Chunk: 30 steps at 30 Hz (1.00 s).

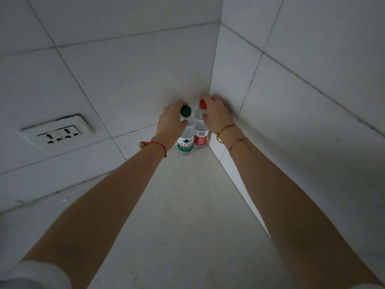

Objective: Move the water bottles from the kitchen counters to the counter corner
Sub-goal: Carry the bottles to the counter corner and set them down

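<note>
- Both of my forearms stretch out from the lower edge of the view toward the corner, a white sleeve [31,274] bunched at my left elbow.
- At the far end my left hand [169,119] wraps the neck of the green-capped bottle [186,140]; the grip is curled close around it just under the cap, fingers behind the bottle, thumb at the front.
- That bottle stands upright on the speckled surface [183,215], its green label facing me.
- My right hand [216,115] grips the red-capped bottle [201,134] near its top, fingers bent over the shoulder and the thumb pressing on its side.
- Red-labelled and upright, this bottle stands right in the corner, just beside the green one and behind it.
- On my left wrist sits a red string bracelet [159,146]; two gold bangles [227,130] circle the right.
- White tiled walls [291,90] meet behind the bottles, and a double wall socket [59,133] sits well apart to the left.
</note>
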### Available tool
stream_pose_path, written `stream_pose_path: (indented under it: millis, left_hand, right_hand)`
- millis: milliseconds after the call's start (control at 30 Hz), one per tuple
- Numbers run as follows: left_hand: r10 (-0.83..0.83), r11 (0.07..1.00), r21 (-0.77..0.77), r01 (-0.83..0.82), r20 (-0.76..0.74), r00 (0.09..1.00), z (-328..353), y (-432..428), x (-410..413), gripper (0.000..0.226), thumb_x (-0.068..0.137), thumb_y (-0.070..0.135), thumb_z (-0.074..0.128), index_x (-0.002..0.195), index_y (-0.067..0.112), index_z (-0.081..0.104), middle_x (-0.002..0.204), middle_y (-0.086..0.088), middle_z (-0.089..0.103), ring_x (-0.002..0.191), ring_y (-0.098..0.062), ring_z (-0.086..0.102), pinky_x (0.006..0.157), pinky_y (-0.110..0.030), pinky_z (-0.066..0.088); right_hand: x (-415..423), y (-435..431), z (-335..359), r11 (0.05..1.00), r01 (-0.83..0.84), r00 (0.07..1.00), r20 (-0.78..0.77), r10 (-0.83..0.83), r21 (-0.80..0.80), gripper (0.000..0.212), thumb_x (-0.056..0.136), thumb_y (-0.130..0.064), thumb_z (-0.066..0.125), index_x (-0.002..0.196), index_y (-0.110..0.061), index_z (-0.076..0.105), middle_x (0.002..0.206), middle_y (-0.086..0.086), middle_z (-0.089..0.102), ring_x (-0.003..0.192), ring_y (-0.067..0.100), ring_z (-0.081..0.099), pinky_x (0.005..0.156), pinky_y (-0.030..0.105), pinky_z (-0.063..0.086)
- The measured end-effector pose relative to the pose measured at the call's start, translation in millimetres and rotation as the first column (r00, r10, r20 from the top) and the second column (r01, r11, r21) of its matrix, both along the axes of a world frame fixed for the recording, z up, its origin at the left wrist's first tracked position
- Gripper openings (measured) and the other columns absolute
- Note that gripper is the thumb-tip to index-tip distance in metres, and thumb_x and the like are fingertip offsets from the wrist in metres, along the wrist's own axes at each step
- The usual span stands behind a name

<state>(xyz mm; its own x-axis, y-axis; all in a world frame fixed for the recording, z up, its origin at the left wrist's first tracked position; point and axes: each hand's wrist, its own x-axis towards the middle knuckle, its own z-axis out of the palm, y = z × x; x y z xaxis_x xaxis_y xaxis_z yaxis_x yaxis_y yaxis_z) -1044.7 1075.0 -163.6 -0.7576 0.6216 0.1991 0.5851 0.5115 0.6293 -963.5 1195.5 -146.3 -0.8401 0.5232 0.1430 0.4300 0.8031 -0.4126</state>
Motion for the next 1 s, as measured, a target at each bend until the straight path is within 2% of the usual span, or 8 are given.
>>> stream_pose_path:
  millis: [133, 267, 400, 500, 600, 767, 867, 1000]
  left_hand:
    - [0.011, 1.000, 0.004, -0.012, 0.006, 1.000, 0.8, 1.4, -0.8, 0.043, 0.081, 0.005, 0.067, 0.120, 0.019, 0.056, 0.112, -0.008, 0.067, 0.097, -0.024, 0.065, 0.088, -0.035, 0.054]
    - [-0.001, 1.000, -0.012, 0.002, 0.042, 0.999, 2.4, -1.6, 1.9, 0.051, 0.080, 0.007, 0.069, 0.126, 0.019, 0.052, 0.117, -0.008, 0.065, 0.103, -0.024, 0.063, 0.092, -0.035, 0.052]
    - [-0.013, 1.000, -0.020, 0.015, 0.087, 0.996, 5.0, -9.1, 7.9, 0.067, 0.080, 0.009, 0.070, 0.138, 0.020, 0.039, 0.127, -0.008, 0.060, 0.114, -0.025, 0.057, 0.097, -0.033, 0.045]
    - [-0.070, 0.995, -0.064, 0.073, 0.060, 0.996, 12.6, -21.4, 15.1, 0.071, 0.083, 0.007, 0.066, 0.143, 0.019, 0.032, 0.135, -0.010, 0.053, 0.126, -0.027, 0.046, 0.102, -0.032, 0.035]
    - [-0.153, 0.977, -0.144, 0.155, 0.027, 0.988, 21.8, -41.0, 22.8, 0.068, 0.085, 0.012, 0.064, 0.144, 0.019, 0.031, 0.141, -0.010, 0.046, 0.131, -0.027, 0.039, 0.104, -0.032, 0.030]
    - [-0.195, 0.954, -0.238, 0.183, -0.028, 0.980, 44.9, -80.3, 43.9, 0.064, 0.090, 0.022, 0.058, 0.147, 0.017, 0.028, 0.151, -0.009, 0.033, 0.139, -0.029, 0.030, 0.114, -0.043, 0.027]
    - [-0.221, 0.946, -0.258, 0.198, -0.063, 0.973, 56.8, -103.8, 57.8, 0.057, 0.093, 0.025, 0.053, 0.145, 0.016, 0.032, 0.150, -0.007, 0.037, 0.136, -0.027, 0.033, 0.113, -0.041, 0.029]
    - [-0.244, 0.937, -0.279, 0.212, -0.085, 0.966, 68.9, -136.9, 77.9, 0.048, 0.096, 0.026, 0.049, 0.141, 0.017, 0.040, 0.146, -0.005, 0.042, 0.134, -0.026, 0.035, 0.111, -0.040, 0.030]
  right_hand:
    - [5.1, -2.4, -3.7, 0.999, 0.003, 1.000, 0.006, -0.003, -0.034, 0.056, 0.086, -0.007, 0.060, 0.137, -0.015, 0.037, 0.132, 0.017, 0.047, 0.112, 0.035, 0.056, 0.093, 0.038, 0.048]
    - [16.2, -7.1, -5.0, 0.998, -0.010, 1.000, -0.011, 0.009, -0.061, 0.069, 0.086, -0.007, 0.060, 0.145, -0.018, 0.026, 0.140, 0.016, 0.043, 0.113, 0.033, 0.056, 0.093, 0.035, 0.048]
    - [26.8, -9.4, 0.7, 0.997, 0.023, 0.998, -0.054, -0.027, -0.073, 0.060, 0.088, -0.009, 0.059, 0.142, -0.014, 0.033, 0.142, 0.013, 0.043, 0.121, 0.030, 0.052, 0.098, 0.033, 0.044]
    - [35.2, -11.9, 10.4, 0.998, 0.029, 0.999, -0.026, -0.030, -0.058, 0.047, 0.091, -0.014, 0.057, 0.136, -0.010, 0.042, 0.131, 0.014, 0.054, 0.115, 0.029, 0.056, 0.095, 0.032, 0.046]
    - [48.6, -20.9, 20.9, 1.000, -0.015, 0.999, 0.033, 0.015, -0.015, 0.039, 0.094, -0.021, 0.053, 0.129, -0.007, 0.048, 0.124, 0.014, 0.057, 0.113, 0.029, 0.055, 0.092, 0.032, 0.044]
    - [76.9, -48.7, 32.6, 0.998, -0.058, 0.995, 0.080, 0.059, -0.009, 0.042, 0.095, -0.026, 0.048, 0.134, -0.012, 0.045, 0.125, 0.014, 0.057, 0.116, 0.032, 0.051, 0.099, 0.043, 0.044]
    - [93.2, -67.6, 41.6, 0.997, -0.074, 0.994, 0.085, 0.072, 0.023, 0.040, 0.095, -0.027, 0.046, 0.132, -0.010, 0.048, 0.121, 0.015, 0.058, 0.112, 0.034, 0.051, 0.094, 0.045, 0.045]
    - [115.1, -95.8, 53.6, 0.992, -0.106, 0.990, 0.098, 0.100, 0.062, 0.038, 0.096, -0.027, 0.044, 0.128, -0.009, 0.050, 0.127, 0.014, 0.057, 0.115, 0.034, 0.048, 0.094, 0.045, 0.041]
